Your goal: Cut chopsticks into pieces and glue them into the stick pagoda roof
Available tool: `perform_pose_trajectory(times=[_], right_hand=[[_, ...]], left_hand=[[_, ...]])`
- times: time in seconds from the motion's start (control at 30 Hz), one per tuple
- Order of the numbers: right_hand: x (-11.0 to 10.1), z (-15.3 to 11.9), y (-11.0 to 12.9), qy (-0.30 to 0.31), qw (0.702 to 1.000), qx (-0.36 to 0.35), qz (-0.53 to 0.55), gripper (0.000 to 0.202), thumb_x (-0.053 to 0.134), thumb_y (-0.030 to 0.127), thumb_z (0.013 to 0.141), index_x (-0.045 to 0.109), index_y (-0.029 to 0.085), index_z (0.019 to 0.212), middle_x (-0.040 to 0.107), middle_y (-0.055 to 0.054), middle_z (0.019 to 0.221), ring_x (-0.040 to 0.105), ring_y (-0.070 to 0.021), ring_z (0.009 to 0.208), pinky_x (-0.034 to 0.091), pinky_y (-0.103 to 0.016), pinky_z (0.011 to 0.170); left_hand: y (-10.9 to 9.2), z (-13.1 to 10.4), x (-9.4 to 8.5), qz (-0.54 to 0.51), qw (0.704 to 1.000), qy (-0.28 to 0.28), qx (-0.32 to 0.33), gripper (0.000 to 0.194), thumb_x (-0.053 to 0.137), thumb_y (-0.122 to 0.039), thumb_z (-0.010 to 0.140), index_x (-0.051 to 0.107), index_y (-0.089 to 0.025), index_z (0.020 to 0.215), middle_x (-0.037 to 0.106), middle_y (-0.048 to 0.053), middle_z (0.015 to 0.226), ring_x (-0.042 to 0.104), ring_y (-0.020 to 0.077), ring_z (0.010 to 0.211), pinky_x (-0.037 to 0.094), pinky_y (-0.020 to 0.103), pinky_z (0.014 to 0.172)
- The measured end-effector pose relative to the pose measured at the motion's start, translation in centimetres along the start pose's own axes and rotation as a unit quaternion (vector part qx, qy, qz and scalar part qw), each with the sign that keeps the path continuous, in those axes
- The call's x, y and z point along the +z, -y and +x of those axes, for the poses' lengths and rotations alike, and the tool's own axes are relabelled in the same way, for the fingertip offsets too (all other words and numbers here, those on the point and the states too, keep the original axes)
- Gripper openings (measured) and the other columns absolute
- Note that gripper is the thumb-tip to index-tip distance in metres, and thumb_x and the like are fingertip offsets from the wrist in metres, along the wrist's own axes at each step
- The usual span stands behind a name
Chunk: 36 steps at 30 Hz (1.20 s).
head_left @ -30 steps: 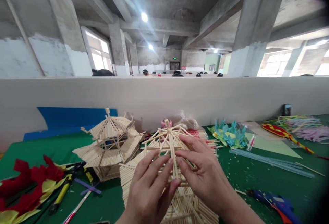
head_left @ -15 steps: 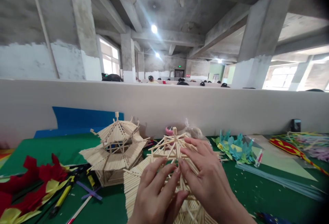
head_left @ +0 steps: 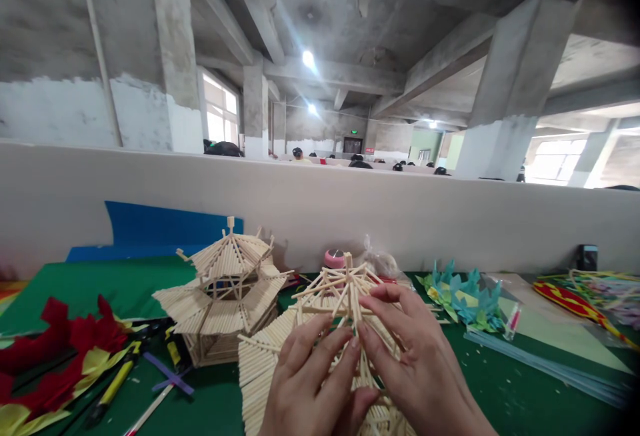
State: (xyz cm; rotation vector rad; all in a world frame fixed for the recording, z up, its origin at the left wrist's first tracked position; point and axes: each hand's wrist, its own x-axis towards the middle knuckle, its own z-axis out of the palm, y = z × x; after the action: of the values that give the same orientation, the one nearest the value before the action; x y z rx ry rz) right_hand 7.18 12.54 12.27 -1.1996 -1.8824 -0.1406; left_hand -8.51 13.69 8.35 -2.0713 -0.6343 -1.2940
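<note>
In front of me stands a pavilion model (head_left: 265,356) built of thin wooden sticks, its lower roof covered and its top roof an open frame of sticks. My left hand (head_left: 315,379) curls its fingers over the near left side of the frame, fingertips on the sticks. My right hand (head_left: 417,349) has thumb and fingers closed around a sloping roof stick (head_left: 356,296) below the peak. Both hands hide much of the model's near side. A finished-looking stick pavilion (head_left: 220,303) with two covered roofs stands to the left.
At left lie red and yellow paper pieces (head_left: 55,349), a yellow-and-black cutter knife (head_left: 117,379) and crossed purple strips (head_left: 167,374). To the right are a turquoise paper ornament (head_left: 465,296), pale blue strips (head_left: 545,366) and a red-yellow piece (head_left: 567,299). A white partition (head_left: 400,216) borders the green table (head_left: 500,396).
The view has shifted slightly, so the model and both hands appear a little further right. My hands keep nearly the same hold, with the right fingers slightly more bent.
</note>
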Motion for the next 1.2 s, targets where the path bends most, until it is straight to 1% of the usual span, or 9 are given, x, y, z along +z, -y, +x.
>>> perform_pose_trajectory(times=[0.1, 0.23, 0.37, 0.5, 0.7, 0.8, 0.9, 1.0, 1.2], right_hand=[[-0.2, 0.0, 0.2, 0.003, 1.0, 0.006, 0.002, 0.023, 0.05, 0.025, 0.077, 0.06, 0.022, 0.098, 0.055, -0.008, 0.1, 0.052, -0.0231, 0.093, 0.044, -0.043, 0.078], [-0.8, -0.1, 0.2, 0.017, 0.999, 0.02, 0.023, 0.025, 0.049, 0.025, 0.079, 0.058, 0.021, 0.101, 0.055, -0.007, 0.105, 0.05, -0.0219, 0.098, 0.041, -0.043, 0.084], [-1.4, -0.4, -0.1, 0.034, 0.998, 0.022, 0.049, 0.026, 0.048, 0.024, 0.08, 0.057, 0.021, 0.104, 0.054, -0.006, 0.11, 0.047, -0.0198, 0.105, 0.038, -0.041, 0.09], [-1.6, -0.6, -0.3, 0.046, 0.997, 0.017, 0.062, 0.026, 0.049, 0.023, 0.079, 0.058, 0.022, 0.104, 0.054, -0.005, 0.11, 0.046, -0.0187, 0.106, 0.037, -0.039, 0.091], [-1.5, -0.9, -0.5, 0.045, 0.997, -0.009, 0.058, 0.025, 0.051, 0.021, 0.078, 0.059, 0.025, 0.102, 0.05, -0.004, 0.114, 0.042, -0.0176, 0.11, 0.035, -0.037, 0.093], [-1.4, -1.1, -0.7, 0.062, 0.997, -0.022, 0.043, 0.027, 0.052, 0.024, 0.078, 0.057, 0.026, 0.104, 0.047, -0.003, 0.117, 0.04, -0.018, 0.112, 0.033, -0.037, 0.094], [-1.3, -1.3, -0.8, 0.066, 0.997, -0.026, 0.032, 0.028, 0.051, 0.028, 0.079, 0.056, 0.026, 0.106, 0.045, -0.003, 0.12, 0.038, -0.0183, 0.113, 0.032, -0.038, 0.094], [-1.2, -1.4, -0.8, 0.063, 0.997, -0.027, 0.025, 0.027, 0.05, 0.028, 0.079, 0.056, 0.026, 0.105, 0.045, -0.003, 0.12, 0.038, -0.0182, 0.113, 0.031, -0.038, 0.094], [-1.1, -1.8, -0.7, 0.063, 0.997, -0.035, 0.014, 0.027, 0.05, 0.026, 0.08, 0.055, 0.027, 0.106, 0.043, -0.003, 0.121, 0.036, -0.0189, 0.114, 0.03, -0.039, 0.094]], left_hand=[[-0.3, -0.6, 0.4, -0.032, 0.999, -0.015, -0.037, 0.026, 0.059, -0.028, 0.073, 0.06, -0.013, 0.094, 0.067, 0.011, 0.089, 0.052, 0.0279, 0.099, 0.047, 0.042, 0.077], [-0.9, -0.4, -0.1, -0.074, 0.994, 0.021, -0.077, 0.028, 0.062, -0.02, 0.07, 0.059, -0.014, 0.097, 0.065, 0.011, 0.096, 0.049, 0.029, 0.102, 0.043, 0.046, 0.081], [-1.1, 0.3, -0.8, -0.088, 0.99, 0.049, -0.097, 0.03, 0.065, -0.026, 0.069, 0.059, -0.016, 0.096, 0.064, 0.01, 0.097, 0.05, 0.0284, 0.1, 0.039, 0.048, 0.083], [-1.3, 0.7, -1.0, -0.078, 0.989, 0.059, -0.107, 0.032, 0.065, -0.03, 0.068, 0.059, -0.017, 0.097, 0.064, 0.009, 0.098, 0.05, 0.0288, 0.1, 0.036, 0.05, 0.084], [-1.7, 1.3, -1.0, -0.077, 0.991, 0.034, -0.107, 0.023, 0.063, -0.019, 0.069, 0.062, -0.014, 0.091, 0.067, 0.011, 0.091, 0.053, 0.0302, 0.095, 0.038, 0.049, 0.08], [-1.7, 1.3, -0.9, -0.076, 0.992, 0.028, -0.1, 0.023, 0.064, -0.017, 0.067, 0.062, -0.014, 0.089, 0.068, 0.01, 0.089, 0.054, 0.0307, 0.094, 0.039, 0.048, 0.079], [-1.7, 1.1, -0.6, -0.081, 0.99, 0.018, -0.114, 0.023, 0.064, -0.017, 0.066, 0.062, -0.015, 0.089, 0.068, 0.009, 0.089, 0.053, 0.0306, 0.095, 0.038, 0.049, 0.08], [-1.8, 1.1, -0.5, -0.081, 0.99, 0.015, -0.117, 0.024, 0.064, -0.016, 0.066, 0.062, -0.015, 0.089, 0.068, 0.009, 0.088, 0.053, 0.0303, 0.095, 0.038, 0.049, 0.08], [-1.9, 1.4, -0.6, -0.07, 0.993, -0.003, -0.095, 0.021, 0.065, -0.016, 0.064, 0.062, -0.015, 0.085, 0.07, 0.009, 0.084, 0.056, 0.0305, 0.09, 0.04, 0.047, 0.075]])
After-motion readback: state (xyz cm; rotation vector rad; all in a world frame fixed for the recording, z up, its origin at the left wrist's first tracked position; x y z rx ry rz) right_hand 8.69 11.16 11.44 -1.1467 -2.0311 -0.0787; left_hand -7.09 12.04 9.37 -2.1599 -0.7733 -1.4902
